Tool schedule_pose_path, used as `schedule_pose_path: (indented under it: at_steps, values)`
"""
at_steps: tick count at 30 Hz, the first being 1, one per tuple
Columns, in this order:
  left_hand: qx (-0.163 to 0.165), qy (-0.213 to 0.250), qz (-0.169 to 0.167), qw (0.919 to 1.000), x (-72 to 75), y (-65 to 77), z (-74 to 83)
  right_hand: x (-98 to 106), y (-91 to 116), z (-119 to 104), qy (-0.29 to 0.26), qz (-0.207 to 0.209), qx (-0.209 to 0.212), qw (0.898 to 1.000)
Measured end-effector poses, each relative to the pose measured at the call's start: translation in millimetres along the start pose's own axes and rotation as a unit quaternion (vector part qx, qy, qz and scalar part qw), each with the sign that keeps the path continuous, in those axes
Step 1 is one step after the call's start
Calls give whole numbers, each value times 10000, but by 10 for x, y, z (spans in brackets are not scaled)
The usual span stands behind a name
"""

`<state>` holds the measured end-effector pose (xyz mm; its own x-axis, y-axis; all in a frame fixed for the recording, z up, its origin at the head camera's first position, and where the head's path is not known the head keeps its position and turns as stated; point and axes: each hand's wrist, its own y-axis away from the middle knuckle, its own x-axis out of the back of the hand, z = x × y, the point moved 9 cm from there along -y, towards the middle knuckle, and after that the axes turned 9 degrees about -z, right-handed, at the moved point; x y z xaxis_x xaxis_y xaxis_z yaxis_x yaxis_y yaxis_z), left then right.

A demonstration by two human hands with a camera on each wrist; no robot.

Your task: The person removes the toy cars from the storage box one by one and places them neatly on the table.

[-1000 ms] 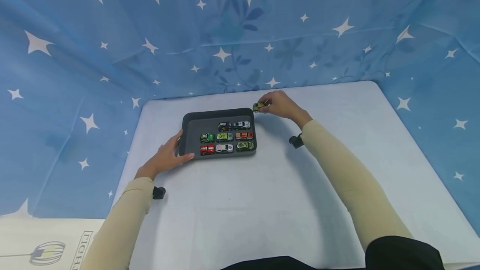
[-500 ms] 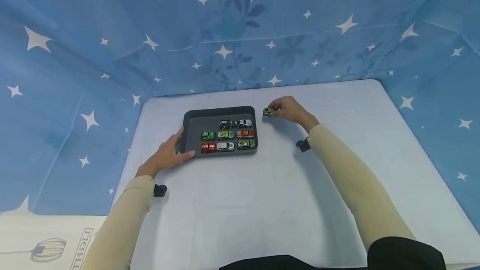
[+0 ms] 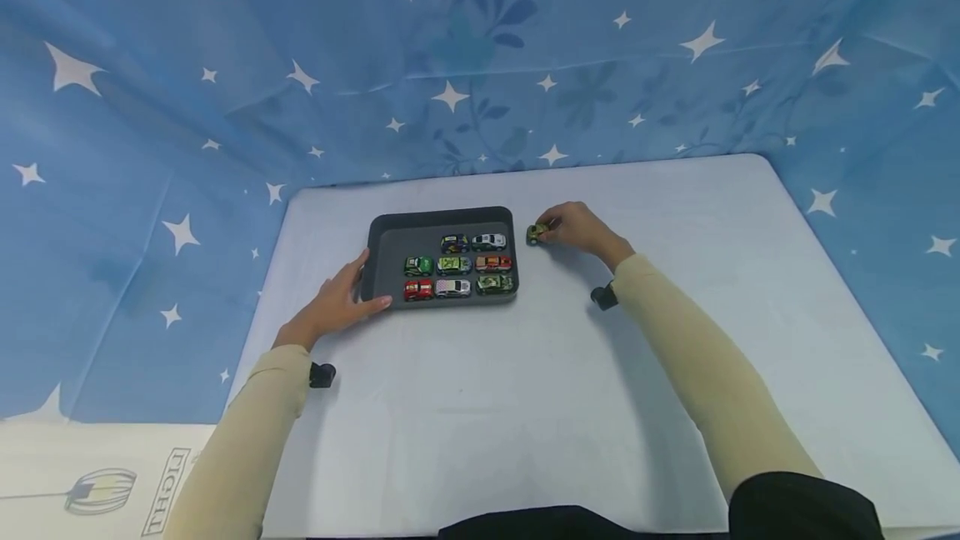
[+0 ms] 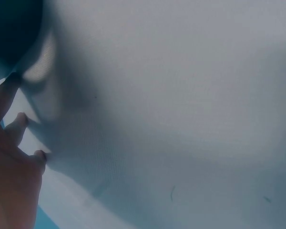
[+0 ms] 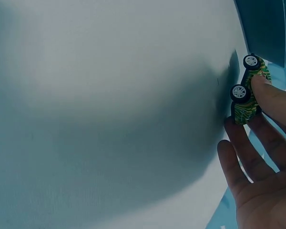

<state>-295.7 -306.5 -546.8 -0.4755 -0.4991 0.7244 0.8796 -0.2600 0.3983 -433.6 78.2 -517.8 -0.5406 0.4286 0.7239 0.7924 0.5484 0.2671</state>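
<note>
My right hand (image 3: pixel 579 227) pinches a green-and-yellow patterned toy car (image 3: pixel 536 233) just beyond the right side of a dark grey tray (image 3: pixel 397 242). In the right wrist view the toy car (image 5: pixel 246 93) shows two silver-spoked wheels, with the thumb across its side and fingertips at its lower end. My left hand (image 3: pixel 333 305) rests against the tray's left side, fingers along the edge and thumb at the front corner. Left wrist view: stretched fingers (image 4: pixel 9 125) reach toward the dark tray. Inside the tray stand several toy cars, among them a red one (image 3: pixel 418 289) and an orange one (image 3: pixel 492 263).
A white cloth-covered table (image 3: pixel 480 423) spreads under both arms. Blue star-patterned fabric (image 3: pixel 450 57) hangs behind and at the sides. At the lower left lies a cream cloth (image 3: pixel 45 473) printed with a whisk.
Holding the toy car, my right hand has moved right and away from the tray's far right corner, then slightly nearer to me. The left hand stays at the tray, whose cars keep their places.
</note>
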Motion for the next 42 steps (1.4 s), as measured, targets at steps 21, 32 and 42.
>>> schedule_pose_path:
  at_steps: [21,32,42]
  values:
    - [-4,-31,33,10000,26,-31,9,-88,-36,22,101,181,84,9997]
    - [2,1,29,10000,-8,-25,-1,-33,7,49,-278,216,-71,9994]
    - [39,-60,-2,10000,12,-17,16,85,10,59,-473,538,-167,9973]
